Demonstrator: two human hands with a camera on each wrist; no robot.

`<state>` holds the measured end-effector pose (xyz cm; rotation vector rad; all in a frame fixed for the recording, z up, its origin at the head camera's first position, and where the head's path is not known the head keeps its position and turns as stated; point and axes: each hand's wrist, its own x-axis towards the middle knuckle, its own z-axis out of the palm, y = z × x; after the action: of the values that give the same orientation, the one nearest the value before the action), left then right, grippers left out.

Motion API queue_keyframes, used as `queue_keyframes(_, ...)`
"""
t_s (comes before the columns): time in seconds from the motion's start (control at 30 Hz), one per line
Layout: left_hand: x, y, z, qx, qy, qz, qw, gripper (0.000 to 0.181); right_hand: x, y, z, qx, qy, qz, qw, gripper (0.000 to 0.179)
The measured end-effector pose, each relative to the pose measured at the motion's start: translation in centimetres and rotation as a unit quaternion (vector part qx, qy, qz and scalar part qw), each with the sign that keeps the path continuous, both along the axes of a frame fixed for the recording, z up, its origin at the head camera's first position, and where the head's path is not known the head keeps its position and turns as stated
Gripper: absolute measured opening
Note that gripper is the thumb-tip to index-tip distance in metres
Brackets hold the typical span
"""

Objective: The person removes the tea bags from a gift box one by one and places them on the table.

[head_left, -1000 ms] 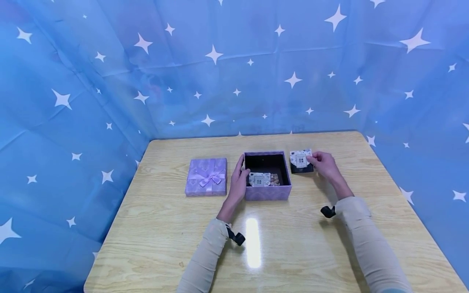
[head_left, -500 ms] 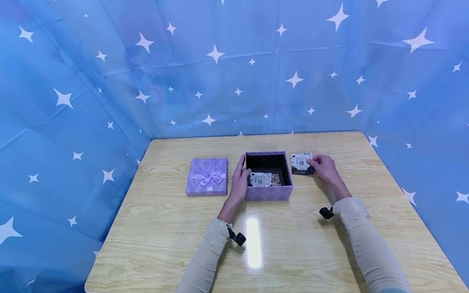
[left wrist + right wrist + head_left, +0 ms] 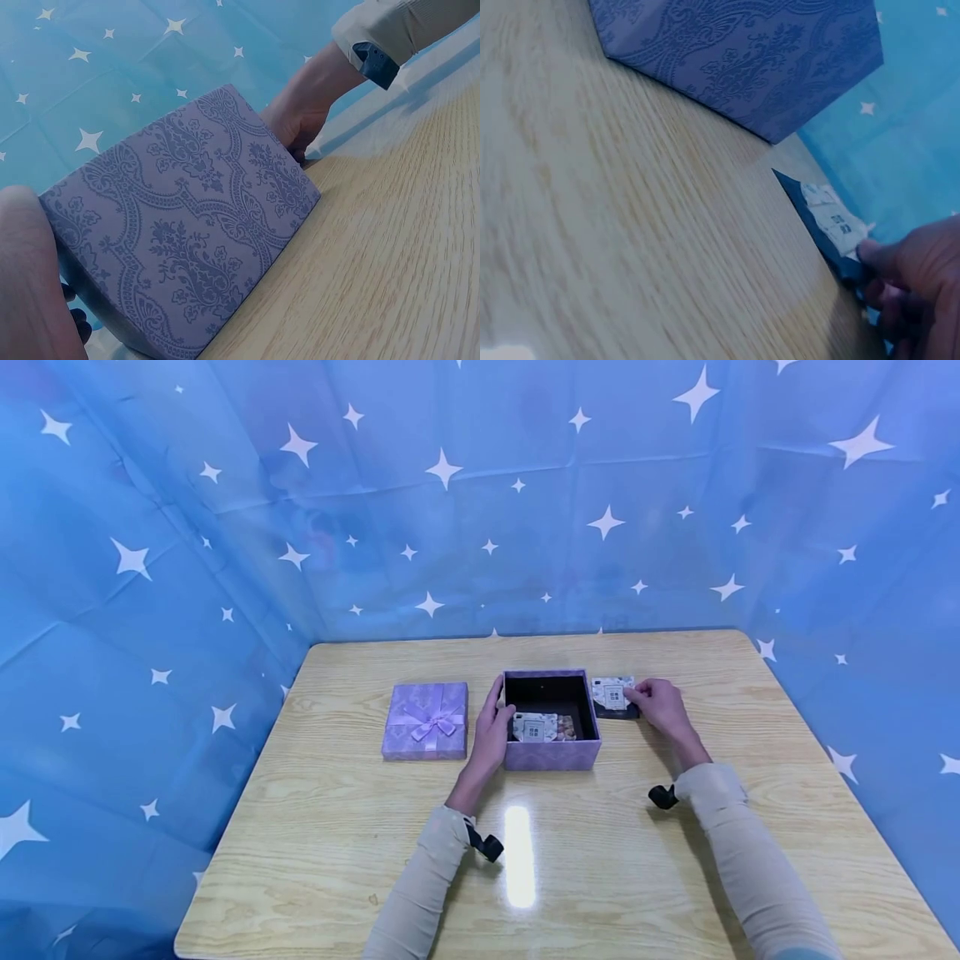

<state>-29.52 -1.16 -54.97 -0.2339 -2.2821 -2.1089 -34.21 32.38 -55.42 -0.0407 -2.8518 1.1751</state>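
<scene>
An open purple patterned box (image 3: 551, 756) with a dark inside stands near the middle of the table. My left hand (image 3: 489, 735) grips its left wall, thumb over the rim and fingers along the outside. A black-and-white packet with brown bits showing at one end, a snack packet (image 3: 535, 727) by its look, lies inside at the front. To the right of the box, my right hand (image 3: 662, 703) pinches the right edge of a second packet (image 3: 612, 695), white above and black below. In the right wrist view this packet (image 3: 832, 221) is tilted close over the table.
A purple lid (image 3: 425, 727) with a ribbon bow lies left of the box, close to my left hand. The wooden table (image 3: 337, 827) ends at the back against a blue curtain (image 3: 480, 510) with white stars.
My right hand has brought the pinched packet slightly nearer to me and left, closer to the box's right wall. My left hand keeps its hold on the box.
</scene>
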Motion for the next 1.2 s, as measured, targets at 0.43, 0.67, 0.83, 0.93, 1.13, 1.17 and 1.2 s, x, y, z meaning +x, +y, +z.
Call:
queue_keyframes(0.43, -0.7, 0.1, 0.7, 0.0, -0.004, -0.005, 1.0, 0.061, -0.1, -0.4, 0.5, 0.03, 0.001, -0.03, 0.9991, 0.032)
queue_keyframes(0.67, -1.2, 0.0, 0.9, -0.007, -0.002, -0.003, 1.0, 0.061, 0.0, -0.5, 0.6, 0.023, -0.011, -0.043, 0.9988, 0.032)
queue_keyframes(0.83, -1.2, -0.1, 0.5, -0.006, -0.007, -0.003, 1.0, 0.061, 0.2, -0.6, 0.5, 0.021, -0.009, -0.047, 0.9987, 0.039)
queue_keyframes(0.93, -1.0, 0.0, 0.3, -0.009, -0.009, -0.001, 0.9999, 0.062, 0.5, -0.9, 1.1, 0.017, 0.031, -0.055, 0.9979, 0.042)
queue_keyframes(1.13, -0.7, 0.0, 0.2, -0.008, 0.0, -0.002, 1.0, 0.061, 1.0, -4.2, 4.5, -0.022, 0.151, -0.014, 0.9881, 0.027)
queue_keyframes(1.17, -0.7, -0.1, 0.2, -0.007, 0.001, -0.002, 1.0, 0.061, 1.1, -5.1, 5.2, -0.03, 0.166, 0.009, 0.9856, 0.023)
queue_keyframes(1.2, -0.7, -0.1, 0.2, -0.007, 0.002, -0.003, 1.0, 0.06, 1.3, -6.0, 5.9, -0.036, 0.177, 0.037, 0.9828, 0.021)
